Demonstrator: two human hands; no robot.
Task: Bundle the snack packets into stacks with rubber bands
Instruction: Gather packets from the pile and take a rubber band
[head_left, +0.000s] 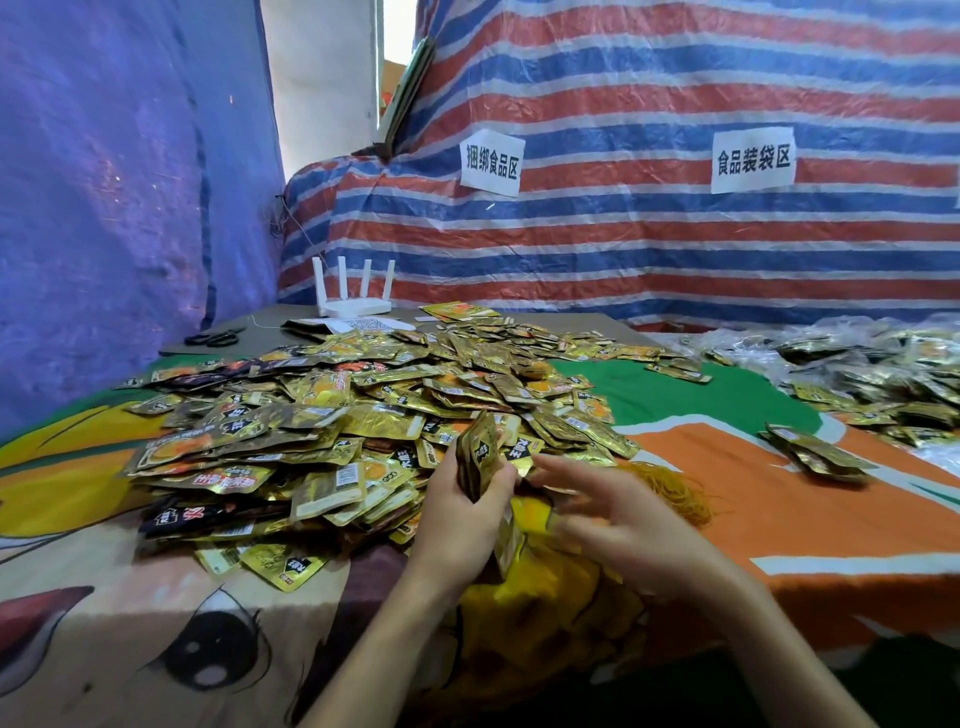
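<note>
A big heap of gold snack packets covers the left and middle of the table. My left hand grips a small upright stack of packets at the heap's near edge. My right hand is blurred, its fingers spread, just right of the stack and over loose packets; whether it holds anything is unclear. A tangle of orange rubber bands lies just beyond my right hand. A bundled stack rests further right on the orange cloth.
A colourful printed cloth covers the table. More packets and clear bags pile up at the far right. A white router and black scissors sit at the back left. Striped tarp walls close in behind.
</note>
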